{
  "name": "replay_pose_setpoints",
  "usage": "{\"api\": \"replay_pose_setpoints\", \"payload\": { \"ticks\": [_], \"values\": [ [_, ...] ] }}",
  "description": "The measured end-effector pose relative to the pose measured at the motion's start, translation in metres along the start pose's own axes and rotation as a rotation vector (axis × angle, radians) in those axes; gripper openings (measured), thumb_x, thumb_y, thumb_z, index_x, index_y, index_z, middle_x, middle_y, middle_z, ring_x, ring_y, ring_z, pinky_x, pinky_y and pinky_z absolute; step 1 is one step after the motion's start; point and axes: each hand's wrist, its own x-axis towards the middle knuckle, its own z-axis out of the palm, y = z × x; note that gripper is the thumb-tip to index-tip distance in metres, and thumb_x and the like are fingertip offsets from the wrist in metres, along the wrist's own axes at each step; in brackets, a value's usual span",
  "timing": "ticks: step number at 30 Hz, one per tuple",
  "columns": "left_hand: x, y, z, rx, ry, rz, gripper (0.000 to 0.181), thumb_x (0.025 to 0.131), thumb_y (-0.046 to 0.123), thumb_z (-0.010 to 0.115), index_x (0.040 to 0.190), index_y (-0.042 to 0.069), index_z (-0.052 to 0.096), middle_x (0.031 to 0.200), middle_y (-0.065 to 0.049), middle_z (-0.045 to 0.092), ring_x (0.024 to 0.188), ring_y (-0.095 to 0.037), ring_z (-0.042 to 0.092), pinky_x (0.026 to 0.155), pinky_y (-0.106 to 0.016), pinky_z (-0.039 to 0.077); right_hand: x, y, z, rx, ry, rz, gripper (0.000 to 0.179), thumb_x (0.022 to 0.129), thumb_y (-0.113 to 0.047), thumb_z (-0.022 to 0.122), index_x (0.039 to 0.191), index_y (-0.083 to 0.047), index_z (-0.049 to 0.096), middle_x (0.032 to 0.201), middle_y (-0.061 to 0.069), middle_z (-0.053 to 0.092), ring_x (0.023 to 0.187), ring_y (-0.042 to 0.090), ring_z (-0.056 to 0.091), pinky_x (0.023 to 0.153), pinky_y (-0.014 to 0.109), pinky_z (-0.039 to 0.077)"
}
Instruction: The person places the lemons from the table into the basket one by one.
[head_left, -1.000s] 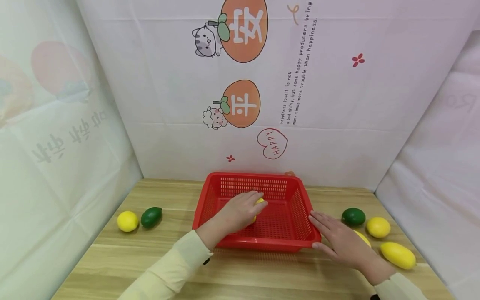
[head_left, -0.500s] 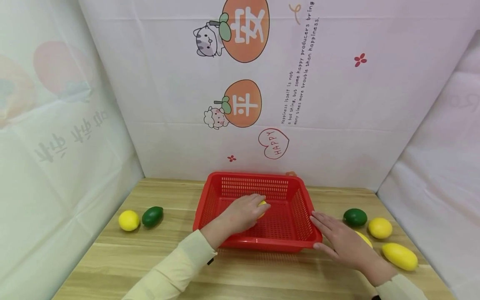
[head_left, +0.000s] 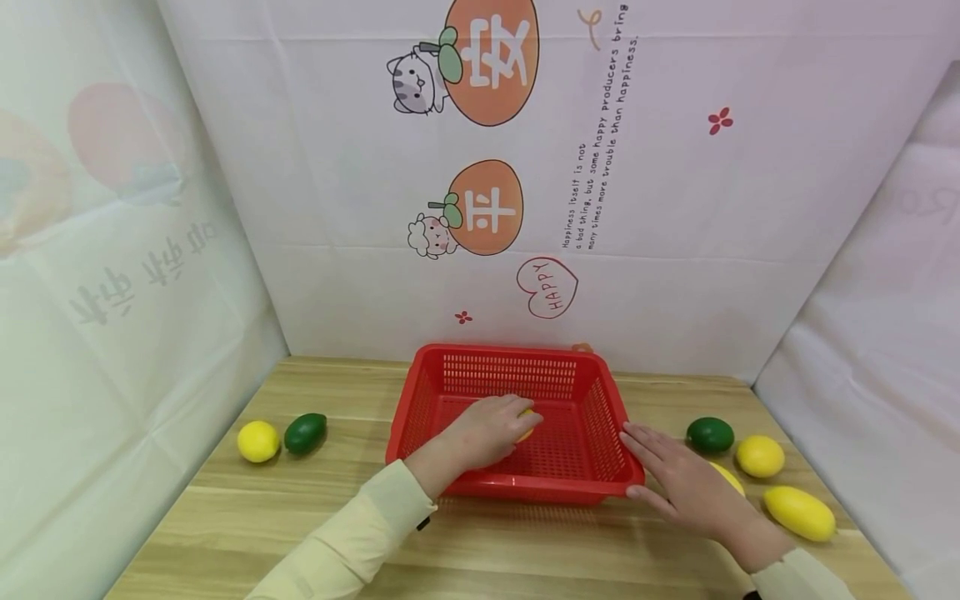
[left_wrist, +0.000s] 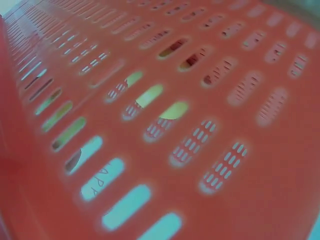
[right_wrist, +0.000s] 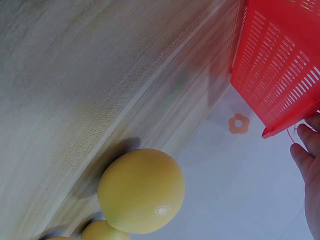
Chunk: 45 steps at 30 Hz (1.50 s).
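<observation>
A red plastic basket (head_left: 510, 485) with slotted walls stands on the wooden table. Inside it, my left hand (head_left: 491, 429) curls from above round a yellow lemon (head_left: 529, 425), low near the basket floor; most of the lemon is covered by the fingers. My right hand (head_left: 686, 479) lies with nearly straight fingers against the basket's right rim, thumb apart near the front corner. Under and behind that hand shows part of a yellow fruit (head_left: 727, 477). In the left wrist view the basket wall (left_wrist: 270, 175) fills the picture, with bits of yellow through its slots.
Left of the basket lie a yellow lemon (head_left: 258, 442) and a dark green fruit (head_left: 305, 434). On the right are another dark green fruit (head_left: 710, 435), a round yellow fruit (head_left: 761, 457) and a long yellow fruit (head_left: 799, 513). White printed cloth (head_left: 645, 317) hangs behind and at both sides.
My left hand has moved slightly right and lower inside the basket with the lemon. The right hand stays on the rim; the head view has shifted a little.
</observation>
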Motion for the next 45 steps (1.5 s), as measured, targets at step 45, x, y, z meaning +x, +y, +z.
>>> {"api": "replay_pose_setpoints", "payload": {
  "ticks": [45],
  "values": [
    [-0.022,-0.016,-0.018,-0.008,0.101,-0.041,0.046,0.083,0.021,0.079,0.125,0.014,0.064,0.123,-0.006,0.063,0.113,-0.017,0.06,0.094,-0.028,0.05,0.004,-0.004,-0.003,0.022,-0.051,0.042,0.068,0.092,-0.05,0.06,0.14,-0.003,0.051,0.147,0.013,0.045,0.129,0.034,0.047,0.096,0.052,0.047]
  ]
}}
